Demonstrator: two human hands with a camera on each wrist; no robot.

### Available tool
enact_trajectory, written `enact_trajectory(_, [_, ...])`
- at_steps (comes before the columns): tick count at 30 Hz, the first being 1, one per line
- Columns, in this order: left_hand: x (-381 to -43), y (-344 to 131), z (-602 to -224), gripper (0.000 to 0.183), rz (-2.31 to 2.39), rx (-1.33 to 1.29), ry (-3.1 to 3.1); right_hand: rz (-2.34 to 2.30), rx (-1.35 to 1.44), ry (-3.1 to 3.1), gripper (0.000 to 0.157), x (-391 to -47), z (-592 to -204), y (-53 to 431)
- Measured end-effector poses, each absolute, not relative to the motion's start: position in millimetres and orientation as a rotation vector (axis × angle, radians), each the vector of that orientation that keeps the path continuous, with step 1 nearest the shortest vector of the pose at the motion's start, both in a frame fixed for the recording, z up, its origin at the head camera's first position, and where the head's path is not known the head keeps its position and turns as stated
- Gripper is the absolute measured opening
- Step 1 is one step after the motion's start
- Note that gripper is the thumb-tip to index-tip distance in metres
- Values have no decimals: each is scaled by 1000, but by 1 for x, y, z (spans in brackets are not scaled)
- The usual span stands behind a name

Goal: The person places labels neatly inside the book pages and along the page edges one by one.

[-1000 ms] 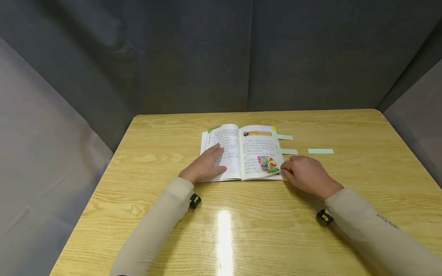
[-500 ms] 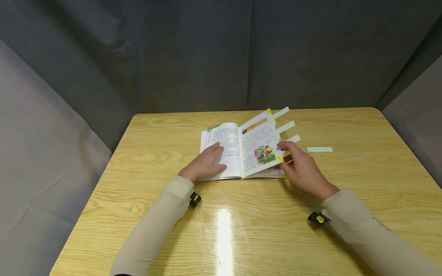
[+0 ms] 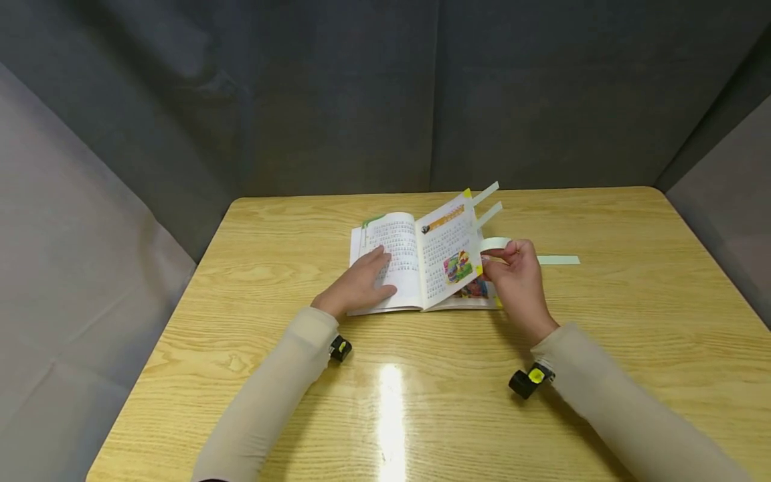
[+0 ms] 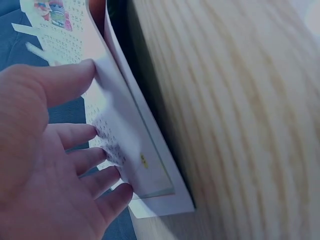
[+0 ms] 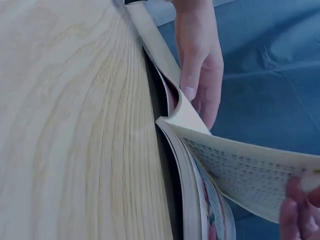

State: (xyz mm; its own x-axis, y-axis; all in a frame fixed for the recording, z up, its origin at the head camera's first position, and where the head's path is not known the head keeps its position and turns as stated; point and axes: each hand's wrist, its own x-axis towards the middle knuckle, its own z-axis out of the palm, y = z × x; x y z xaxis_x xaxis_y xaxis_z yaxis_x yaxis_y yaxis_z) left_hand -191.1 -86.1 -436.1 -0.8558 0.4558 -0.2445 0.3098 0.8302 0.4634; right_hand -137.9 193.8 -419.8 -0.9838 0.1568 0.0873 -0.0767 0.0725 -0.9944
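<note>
An open book (image 3: 400, 284) lies on the table, one right-hand page (image 3: 442, 234) lifted at a slant with a colourful picture on it. My left hand (image 3: 358, 284) rests flat on the left page, fingers spread; in the left wrist view its fingertips (image 4: 107, 152) touch the printed paper. At the lifted page's outer edge my right hand (image 3: 518, 274) pinches the page between thumb and fingers. Pale green paper strips stick out from that edge: an upper strip (image 3: 485, 193), a middle strip (image 3: 489, 213) and a curved lower strip (image 3: 495, 243) whose end meets my right fingers.
A loose pale green strip (image 3: 559, 260) lies on the wooden table (image 3: 632, 301), just right of my right hand. Dark curtains (image 3: 343, 100) hang behind the far table edge. A wrist camera (image 3: 530, 380) sits on my right sleeve.
My right hand has lifted the right-hand page off the book and turned inward along its edge. The strips rose with the page, and the lower one now bends. The left hand stays put.
</note>
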Motion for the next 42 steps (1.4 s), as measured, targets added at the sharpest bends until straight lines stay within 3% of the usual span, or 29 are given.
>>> enact_trajectory(2, [-191,-86,-436,76,597,581,2667,2079,-131,-2071,34,-142,-420,189])
enact_trajectory(6, [-191,-86,-436,75,591,588,2682,2131,-158,-2014,67,-149,-419,182])
enact_trajectory(8, [-191,-85,-437,75,574,587,2700,2142,-153,-2072,74,-152,-418,181])
enact_trajectory(16, [-188,-83,-433,71,636,609,2772,1756,31,-2664,42,-164,-433,178])
enact_trajectory(25, [-164,-86,-418,44,707,873,2932,1127,687,-2935,60,-161,-447,165])
enact_trajectory(31, [-126,-72,-395,16,637,1131,3080,805,846,-2984,73,-154,-448,157])
enact_trajectory(37, [-107,-41,-375,11,518,1295,3226,666,879,-2967,72,-155,-447,158])
enact_trajectory(42, [-128,-26,-392,23,223,1198,3245,604,891,-2973,63,-159,-448,157])
